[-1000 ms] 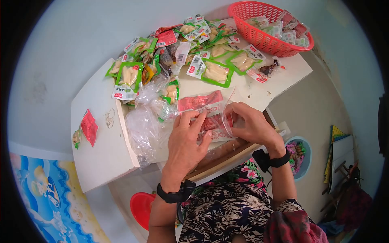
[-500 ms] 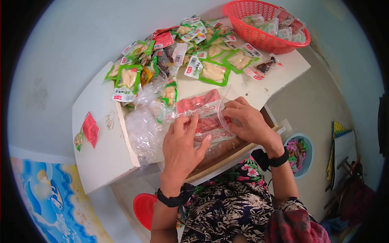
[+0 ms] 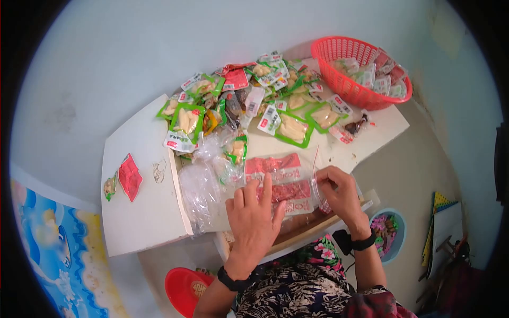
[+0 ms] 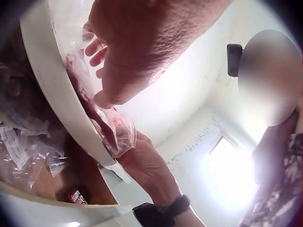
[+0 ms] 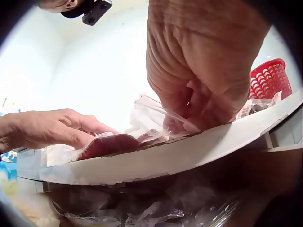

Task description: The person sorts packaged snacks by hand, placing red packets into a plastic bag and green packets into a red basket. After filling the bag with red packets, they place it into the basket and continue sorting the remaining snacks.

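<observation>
A clear zip bag [image 3: 305,172] lies on the white table with two red-and-white snack packets [image 3: 273,164] showing through it, one above the other. My left hand [image 3: 252,217] rests on the bag's left part, fingers extended and thumb spread over the lower packet [image 3: 291,192]. At the bag's open right end, my right hand [image 3: 342,196] has curled fingers and pinches the plastic near the mouth. In the right wrist view clear film [image 5: 163,113] runs across those fingertips, partly hiding them. A bit of red shows below the right fingers in the head view.
A pile of vacuum-packed snack pouches [image 3: 291,130] covers the table's back. Crumpled clear plastic bags [image 3: 199,191] lie left of the zip bag. A red basket [image 3: 344,98] with packets stands at the back right. Below the table edge is an open drawer [image 3: 286,241].
The head view has tilted, so the table sits lower in frame. My right hand has shifted a little rightward from the packets, by the bag's mouth. The left hand stays on the bag.
</observation>
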### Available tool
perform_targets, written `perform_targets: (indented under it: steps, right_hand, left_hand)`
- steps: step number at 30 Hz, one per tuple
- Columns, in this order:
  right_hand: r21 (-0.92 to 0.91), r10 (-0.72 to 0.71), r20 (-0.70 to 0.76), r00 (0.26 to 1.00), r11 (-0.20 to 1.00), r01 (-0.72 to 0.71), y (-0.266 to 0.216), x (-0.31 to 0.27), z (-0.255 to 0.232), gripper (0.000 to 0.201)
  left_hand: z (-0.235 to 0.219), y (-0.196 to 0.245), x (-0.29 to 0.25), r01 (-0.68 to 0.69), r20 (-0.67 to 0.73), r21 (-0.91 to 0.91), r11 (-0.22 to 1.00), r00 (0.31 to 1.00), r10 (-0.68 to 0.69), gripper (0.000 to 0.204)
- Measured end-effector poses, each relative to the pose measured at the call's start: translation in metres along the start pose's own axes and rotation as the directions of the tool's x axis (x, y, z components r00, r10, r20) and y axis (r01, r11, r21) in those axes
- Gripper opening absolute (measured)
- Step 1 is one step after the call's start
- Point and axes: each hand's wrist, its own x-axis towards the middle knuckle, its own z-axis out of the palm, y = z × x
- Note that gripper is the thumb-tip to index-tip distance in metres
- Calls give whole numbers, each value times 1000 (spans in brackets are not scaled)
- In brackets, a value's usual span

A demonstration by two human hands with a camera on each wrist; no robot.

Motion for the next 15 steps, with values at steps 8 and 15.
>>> perform_targets:
  steps: [8, 15]
  right_hand:
    - [67, 34, -7, 999, 997, -33, -6, 19, -15, 19]
    - [-119, -205, 42, 978, 971, 209, -60, 102, 1, 10]
  left_hand:
    - [27, -13, 0, -221, -80, -167, 961, 974, 211, 46]
    - [29, -26, 2, -224, -110, -317, 922, 974, 198, 46]
